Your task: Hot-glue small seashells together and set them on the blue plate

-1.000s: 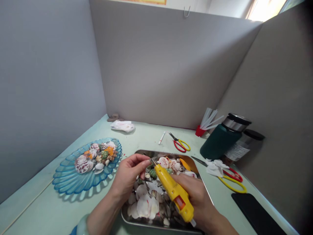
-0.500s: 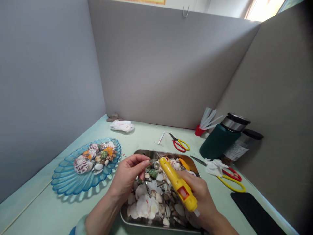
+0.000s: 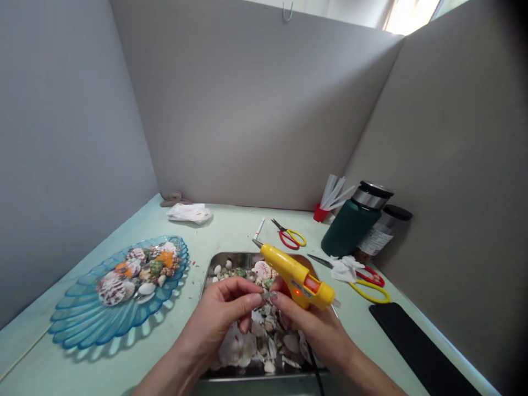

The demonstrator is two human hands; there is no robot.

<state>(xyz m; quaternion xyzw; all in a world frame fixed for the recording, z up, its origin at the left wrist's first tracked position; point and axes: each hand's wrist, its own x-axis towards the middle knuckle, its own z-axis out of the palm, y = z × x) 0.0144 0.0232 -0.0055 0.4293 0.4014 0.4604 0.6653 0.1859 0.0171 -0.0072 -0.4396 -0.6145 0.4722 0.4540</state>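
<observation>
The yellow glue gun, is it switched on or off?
On, it seems: a small red light glows on the side of the yellow glue gun, held in the right hand.

A dark green bottle (image 3: 346, 228) with a steel-and-black top stands on the pale surface (image 3: 235, 228). Just right of the bottle is a black-lidded jar (image 3: 376, 237); to its left, a red cup (image 3: 320, 213) holds translucent sticks (image 3: 332, 192). Nearer than the bottle, large scissors (image 3: 324, 262) lie under crumpled white tissue (image 3: 346, 269), with a flat black object (image 3: 416, 344) beyond them. Left of the bottle lie small scissors (image 3: 285, 231); well left, a white plastic packet (image 3: 190, 213).
</observation>
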